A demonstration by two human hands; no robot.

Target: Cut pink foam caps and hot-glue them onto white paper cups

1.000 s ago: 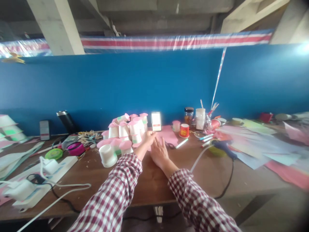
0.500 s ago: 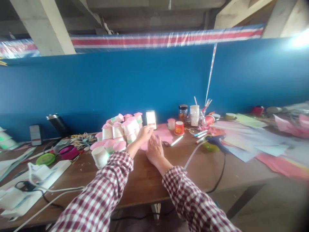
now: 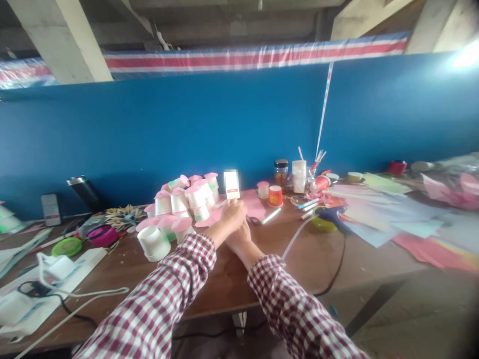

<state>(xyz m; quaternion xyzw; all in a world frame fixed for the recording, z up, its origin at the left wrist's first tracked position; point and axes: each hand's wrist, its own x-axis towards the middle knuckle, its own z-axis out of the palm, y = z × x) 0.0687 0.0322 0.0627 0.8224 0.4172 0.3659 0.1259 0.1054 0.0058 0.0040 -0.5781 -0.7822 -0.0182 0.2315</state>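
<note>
Where the left hand (image 3: 233, 214) overlaps the right hand (image 3: 240, 239), I cannot tell either one's grip. Pink paper (image 3: 255, 200) lies beside them

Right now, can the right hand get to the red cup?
Probably yes: the red cup stands ahead and rightward of the right hand, with only low things, like the white marker, seemingly between them.

White glare (image 3: 466, 57) at upper right of the blue partition (image 3: 209, 124), dim ceiling (image 3: 232, 32), blurry papers (image 3: 381, 219) at right
</note>
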